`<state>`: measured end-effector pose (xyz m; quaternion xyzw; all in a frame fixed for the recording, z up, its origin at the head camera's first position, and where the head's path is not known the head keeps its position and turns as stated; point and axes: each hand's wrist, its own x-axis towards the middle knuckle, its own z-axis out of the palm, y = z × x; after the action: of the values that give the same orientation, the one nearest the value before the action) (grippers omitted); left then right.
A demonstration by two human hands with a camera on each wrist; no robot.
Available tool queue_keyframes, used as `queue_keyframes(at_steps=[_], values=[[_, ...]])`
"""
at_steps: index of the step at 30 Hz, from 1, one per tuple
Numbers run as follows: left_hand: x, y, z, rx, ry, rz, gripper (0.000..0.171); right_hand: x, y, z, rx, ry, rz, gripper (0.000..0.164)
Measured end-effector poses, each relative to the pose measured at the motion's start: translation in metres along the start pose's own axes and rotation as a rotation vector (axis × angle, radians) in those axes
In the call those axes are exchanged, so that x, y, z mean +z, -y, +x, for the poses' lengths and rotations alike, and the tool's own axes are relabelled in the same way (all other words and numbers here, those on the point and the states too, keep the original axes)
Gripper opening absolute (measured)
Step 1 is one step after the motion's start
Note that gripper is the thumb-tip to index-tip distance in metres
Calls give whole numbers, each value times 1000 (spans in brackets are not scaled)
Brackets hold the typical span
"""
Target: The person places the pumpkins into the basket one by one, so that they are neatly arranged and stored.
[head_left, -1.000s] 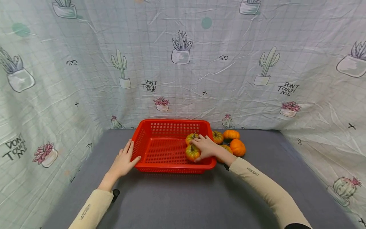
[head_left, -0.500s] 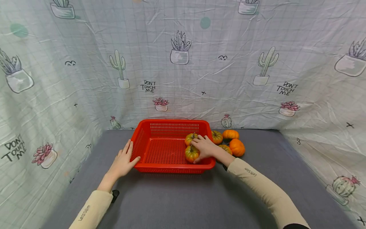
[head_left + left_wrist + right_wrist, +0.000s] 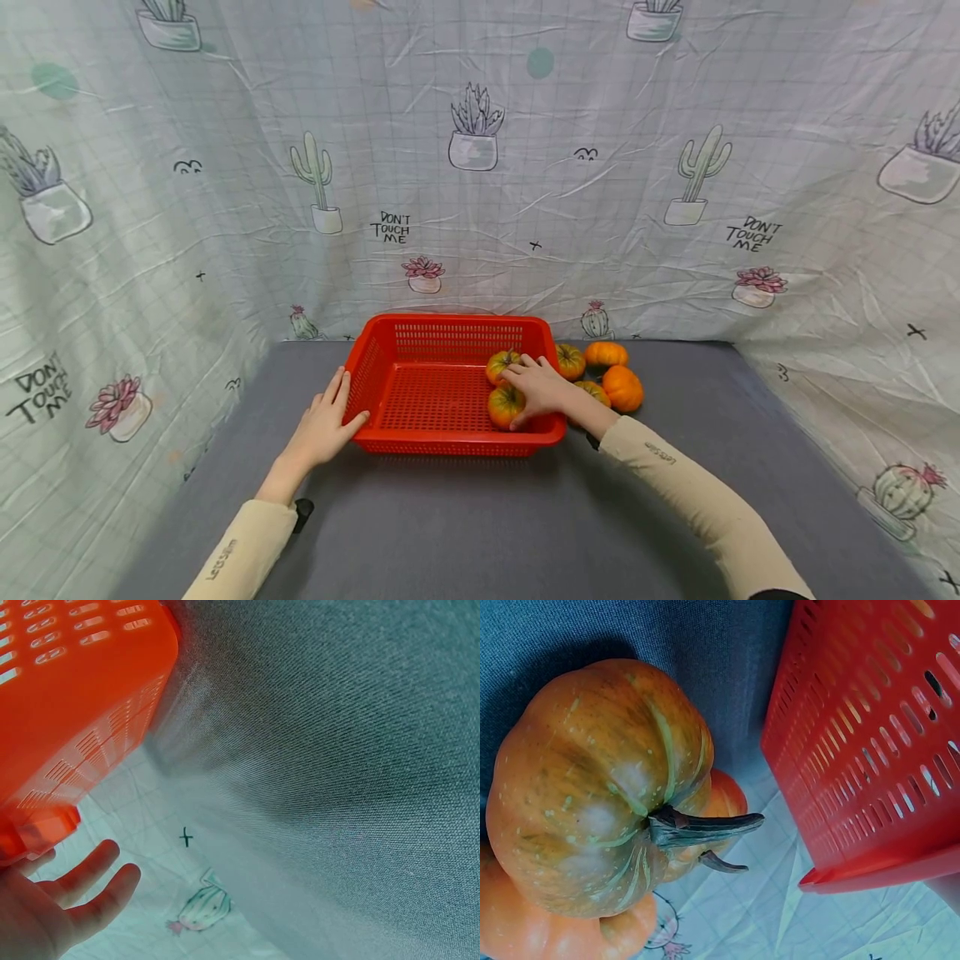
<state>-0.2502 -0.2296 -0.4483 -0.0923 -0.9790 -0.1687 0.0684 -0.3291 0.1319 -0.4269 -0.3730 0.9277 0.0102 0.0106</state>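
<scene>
Glossy plastic basket (image 3: 450,436) on matt woven fabric

Through my remote feeds, the basket reads as smooth moulded plastic, shiny along its rim. Beneath it, the worktop (image 3: 450,525) shows a dull, finely ribbed cloth; behind it hangs a thin, creased cloth backdrop (image 3: 480,217) with slight sheen. To its right, I see pumpkins (image 3: 592,772) with waxy, softly glossy skin and a rough, woody stem (image 3: 705,829). The sleeves (image 3: 667,473) before it look like matt fabric.

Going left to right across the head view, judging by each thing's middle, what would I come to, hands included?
Left hand → red basket → front pumpkin inside it → right hand → rightmost orange pumpkin.
</scene>
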Motion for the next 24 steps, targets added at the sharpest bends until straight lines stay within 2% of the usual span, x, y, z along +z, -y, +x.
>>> queue_keyframes(at_steps=[5, 14, 21, 24], values=[[0, -1, 0, 2, -3, 0, 80, -5, 1, -5, -12, -49, 52, 74], [-3, -2, -1, -4, -9, 7, 77, -10, 3, -19, -38, -183, 73, 52], [2, 1, -2, 46, -79, -29, 81, -7, 2, -39, -32, -347, 103, 26], [2, -1, -1, 37, -68, -20, 78, -5, 0, -50, -18, -424, 109, 21]])
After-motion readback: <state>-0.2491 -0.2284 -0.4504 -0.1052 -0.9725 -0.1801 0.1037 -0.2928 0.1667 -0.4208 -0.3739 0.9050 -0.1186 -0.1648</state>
